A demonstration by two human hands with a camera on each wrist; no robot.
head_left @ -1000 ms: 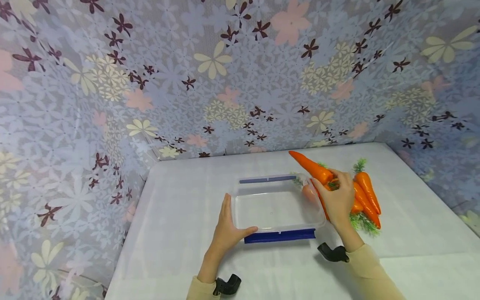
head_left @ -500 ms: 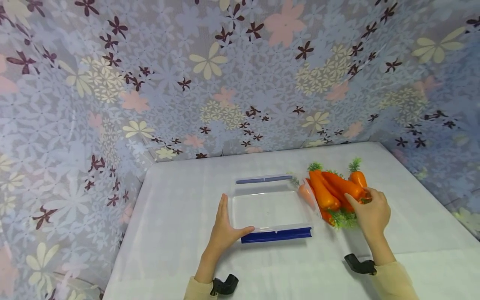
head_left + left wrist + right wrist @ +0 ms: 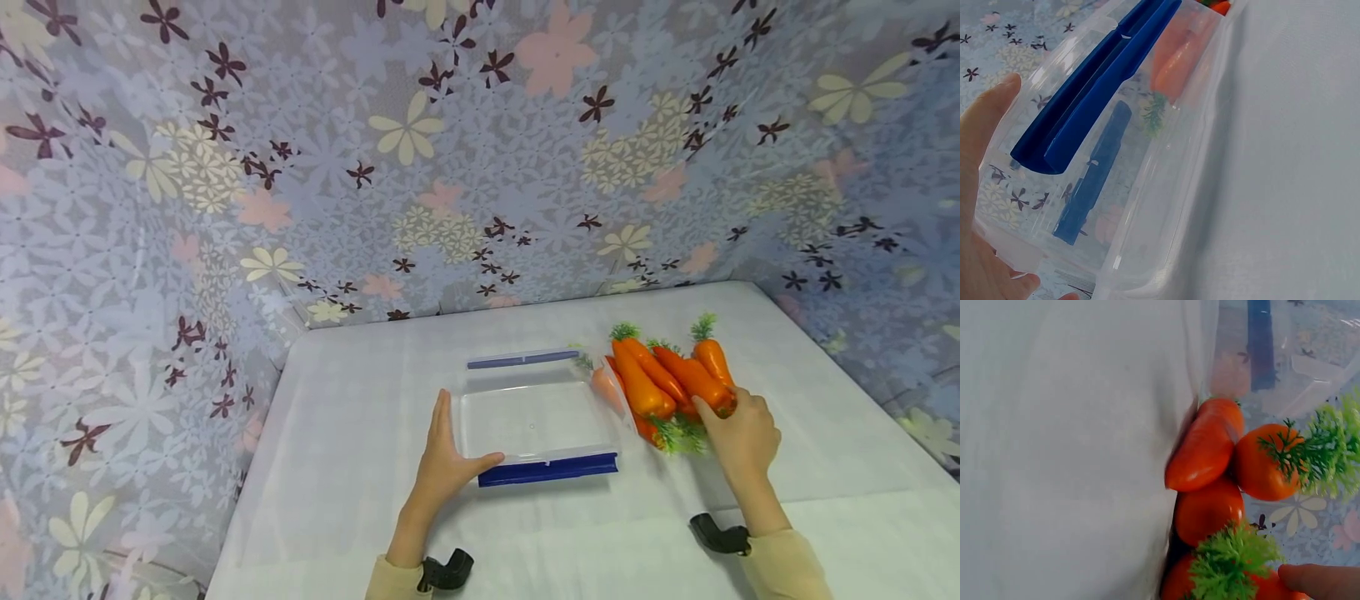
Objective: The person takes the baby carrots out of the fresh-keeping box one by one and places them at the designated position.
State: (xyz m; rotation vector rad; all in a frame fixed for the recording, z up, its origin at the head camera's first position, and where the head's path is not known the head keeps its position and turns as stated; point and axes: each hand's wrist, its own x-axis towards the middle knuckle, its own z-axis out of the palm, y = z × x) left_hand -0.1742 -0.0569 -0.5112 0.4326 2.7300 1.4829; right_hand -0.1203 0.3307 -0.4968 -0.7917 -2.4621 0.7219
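A clear plastic container (image 3: 528, 421) with blue clip flaps (image 3: 547, 470) lies on the table. My left hand (image 3: 442, 460) touches its left end, fingers straight along the side and thumb at the front rim. Several orange carrots with green tops are bunched against the container's right end. My right hand (image 3: 744, 433) pinches the thick end of a carrot (image 3: 693, 375) at the right of the bunch. To its right lies another carrot (image 3: 712, 360). Through the clear wall shows one more carrot (image 3: 604, 388). In the right wrist view only one right fingertip (image 3: 1304, 580) shows.
A white cloth covers the table (image 3: 360, 392). Floral fabric (image 3: 420, 183) rises behind it and at both sides. Each wrist carries a black camera mount, such as the right mount (image 3: 716, 533).
My right hand has moved from beside the container's right end to the bunch's right side. The long carrot that pointed up-left now lies among the others. My left hand stays at the container.
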